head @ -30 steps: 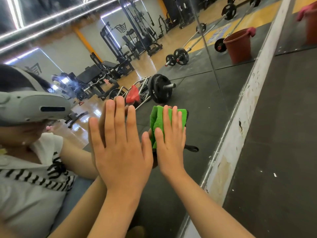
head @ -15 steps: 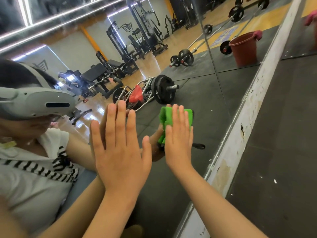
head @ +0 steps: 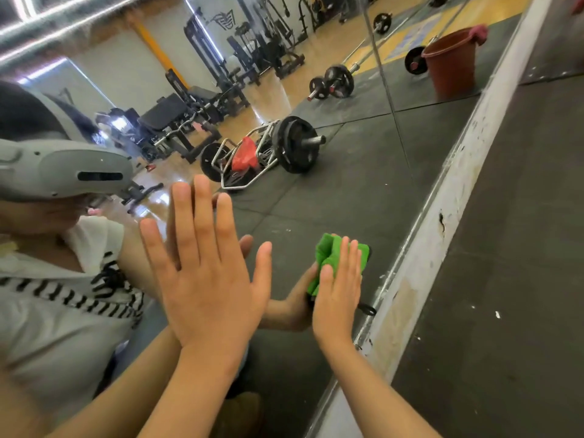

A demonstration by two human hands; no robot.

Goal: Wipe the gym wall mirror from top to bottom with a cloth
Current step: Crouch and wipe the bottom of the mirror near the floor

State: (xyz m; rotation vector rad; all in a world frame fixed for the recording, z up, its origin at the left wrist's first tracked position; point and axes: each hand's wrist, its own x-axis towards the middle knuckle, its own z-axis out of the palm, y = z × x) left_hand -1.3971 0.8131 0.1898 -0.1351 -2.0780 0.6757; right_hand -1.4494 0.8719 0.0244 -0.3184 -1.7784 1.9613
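Cloth (head: pixel 335 255) position: lower centre-right of the frame, pressed flat against the mirror (head: pixel 363 191) close to its bottom edge, just beside the pale base strip (head: pixel 442 254). Right hand (head: pixel 338 295) lies over it with fingers straight and together, palm toward the glass. It presses rather than grips, which spreads load across the folded pad. Left hand (head: pixel 205 279), centre of the frame, is fully spread with straight fingers and its palm on the glass, and it holds nothing. Its judged function is to brace the body during a low reach.

Task stage, as a judgement: a cloth this near the bottom edge suggests the late part of a top-to-bottom pass.

Materials:
- Cloth: bright green, thick-piled, folded into several layers with soft rounded edges; likely absorbent and conforming.
- Mirror: hard, smooth and highly reflective, with a vertical panel seam (head: pixel 386 90) in the upper right of the frame.
- Base strip: painted white, chipped and stained.
- Floor mat (head: pixel 521 248), right side: dark, matte, finely textured, rubber-like sheet.
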